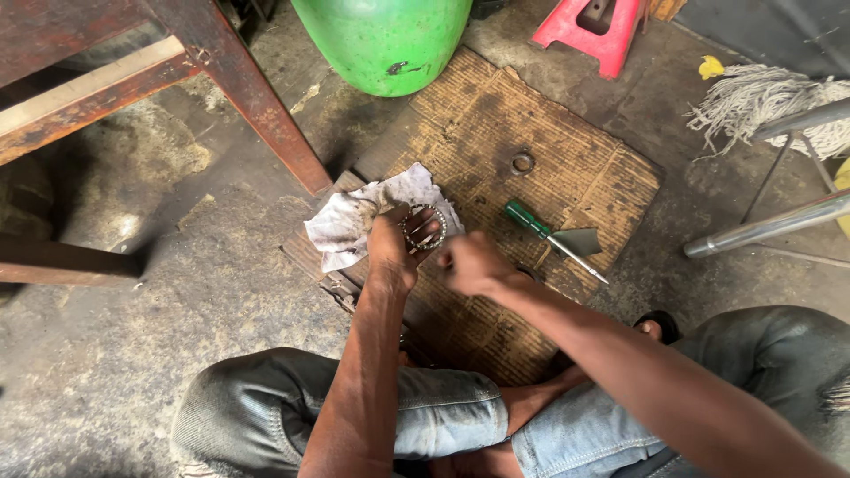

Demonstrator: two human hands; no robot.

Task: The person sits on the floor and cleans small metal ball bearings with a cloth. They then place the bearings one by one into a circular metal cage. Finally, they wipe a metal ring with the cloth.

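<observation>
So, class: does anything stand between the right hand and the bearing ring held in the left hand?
Nothing visible does. The right hand is beside the bearing ring, which the left hand holds over a dirty rag.

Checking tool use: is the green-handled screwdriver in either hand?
No, the green-handled screwdriver lies on the brown cardboard sheet, apart from the right hand and left hand.

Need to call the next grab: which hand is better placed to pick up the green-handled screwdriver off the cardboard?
Probably the right hand. It looks free and sits nearest the screwdriver, while the left hand is busy holding the bearing ring against the dirty rag.
</observation>
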